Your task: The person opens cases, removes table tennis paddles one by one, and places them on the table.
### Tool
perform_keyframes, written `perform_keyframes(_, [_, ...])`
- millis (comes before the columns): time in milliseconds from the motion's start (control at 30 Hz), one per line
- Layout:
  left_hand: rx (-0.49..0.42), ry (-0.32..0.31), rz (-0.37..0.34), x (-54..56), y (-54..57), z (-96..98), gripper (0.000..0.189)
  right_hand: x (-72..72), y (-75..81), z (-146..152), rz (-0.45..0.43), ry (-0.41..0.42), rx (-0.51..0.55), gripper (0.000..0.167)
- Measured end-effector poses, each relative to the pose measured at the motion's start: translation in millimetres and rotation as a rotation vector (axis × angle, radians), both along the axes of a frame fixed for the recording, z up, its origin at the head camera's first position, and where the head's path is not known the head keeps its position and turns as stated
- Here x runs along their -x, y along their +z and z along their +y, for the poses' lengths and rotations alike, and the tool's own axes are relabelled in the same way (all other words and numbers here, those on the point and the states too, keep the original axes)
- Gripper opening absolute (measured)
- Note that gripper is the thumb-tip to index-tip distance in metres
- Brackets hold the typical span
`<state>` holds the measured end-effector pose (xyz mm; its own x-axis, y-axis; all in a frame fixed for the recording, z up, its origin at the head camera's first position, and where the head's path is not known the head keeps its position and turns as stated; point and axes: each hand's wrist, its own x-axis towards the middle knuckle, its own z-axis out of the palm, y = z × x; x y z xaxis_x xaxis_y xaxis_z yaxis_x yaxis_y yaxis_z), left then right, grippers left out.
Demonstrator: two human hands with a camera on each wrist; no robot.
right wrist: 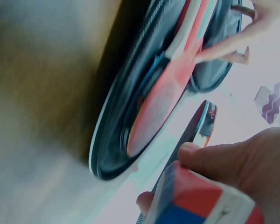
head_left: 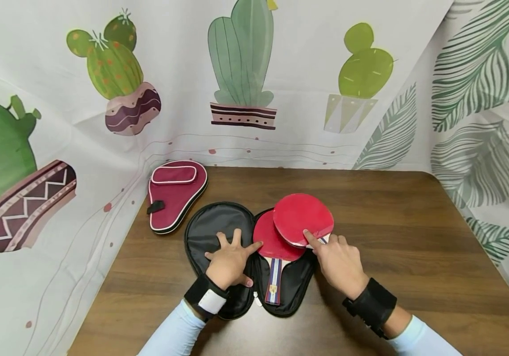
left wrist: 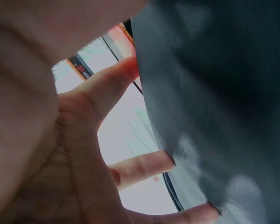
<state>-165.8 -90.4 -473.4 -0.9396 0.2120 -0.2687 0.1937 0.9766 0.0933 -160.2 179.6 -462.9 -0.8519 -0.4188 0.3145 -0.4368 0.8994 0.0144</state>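
Your left hand (head_left: pixel 230 264) spreads its fingers on the left half of the open black zippered case (head_left: pixel 219 217) on the brown wooden counter (head_left: pixel 392 212). Your right hand's (head_left: pixel 342 262) fingers grip the striped handle of a round red-faced paddle (head_left: pixel 303 215), above a second red-faced paddle (head_left: pixel 268 237) lying in the right half.

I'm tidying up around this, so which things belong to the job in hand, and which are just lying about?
In the job:
upper red paddle, held by the right hand
open black case, left hand spread on it
lower red paddle, in the case

Apparently just lying about:
maroon case, untouched, back left
cactus-print cloth, backdrop only
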Motion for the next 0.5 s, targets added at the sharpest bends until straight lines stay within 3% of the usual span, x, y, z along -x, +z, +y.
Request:
perform_keyframes(233, [0.001, 0.006, 0.010, -0.6, -1.1, -0.4, 0.101, 17.8, 9.0, 17.6, 0.033, -0.033, 0.009, 0.045])
perform_keyframes(500, [-0.015, 0.017, -0.004, -2.6, 0.6, 2.7, 0.100, 38.9, 13.6, 50.8, 0.015, -0.137, 0.070, 0.043])
